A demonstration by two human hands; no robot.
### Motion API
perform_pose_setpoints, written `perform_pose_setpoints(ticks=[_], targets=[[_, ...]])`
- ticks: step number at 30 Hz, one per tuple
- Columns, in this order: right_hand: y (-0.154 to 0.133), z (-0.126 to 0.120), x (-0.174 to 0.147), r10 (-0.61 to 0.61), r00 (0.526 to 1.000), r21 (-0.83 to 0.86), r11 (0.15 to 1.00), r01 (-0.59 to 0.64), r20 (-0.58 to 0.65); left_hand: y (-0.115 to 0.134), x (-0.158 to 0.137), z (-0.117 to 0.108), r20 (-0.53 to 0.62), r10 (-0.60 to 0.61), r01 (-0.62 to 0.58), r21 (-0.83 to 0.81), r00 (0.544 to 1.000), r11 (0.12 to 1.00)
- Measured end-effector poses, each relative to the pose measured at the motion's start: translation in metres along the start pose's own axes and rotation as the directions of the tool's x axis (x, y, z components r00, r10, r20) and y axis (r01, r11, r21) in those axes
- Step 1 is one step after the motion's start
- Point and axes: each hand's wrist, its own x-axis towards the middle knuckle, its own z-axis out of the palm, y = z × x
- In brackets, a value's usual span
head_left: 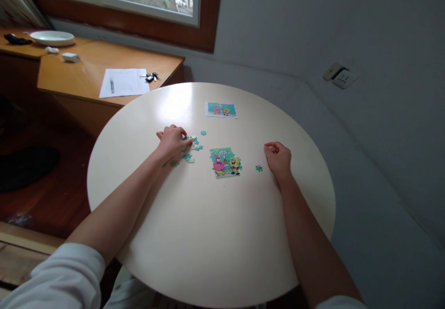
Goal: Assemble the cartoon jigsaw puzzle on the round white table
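Left hand (173, 142) at loose puzzle pieces (196, 142), can't tell if gripping. Right hand (279, 157) curled closed near lone piece (259, 168).

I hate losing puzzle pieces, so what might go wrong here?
The left hand is at the loose pieces and might scatter some. The single piece near the right hand could get knocked away. The joined section lies between both hands; a bump might break it apart.
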Motion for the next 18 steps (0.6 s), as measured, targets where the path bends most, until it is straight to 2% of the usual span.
perform_pose_setpoints(ticks=[11,18], targets=[[0.004,0.001,0.001,-0.012,1.0,-0.006,1.0,0.012,0.003,0.004,0.0,-0.003,0.051,0.031,-0.033,0.027,0.998,0.999],[-0.001,0.0,0.0,-0.013,1.0,-0.014,1.0,0.013,-0.001,0.01,-0.004,-0.011,0.036,-0.072,0.064,0.19,0.997,0.98]])
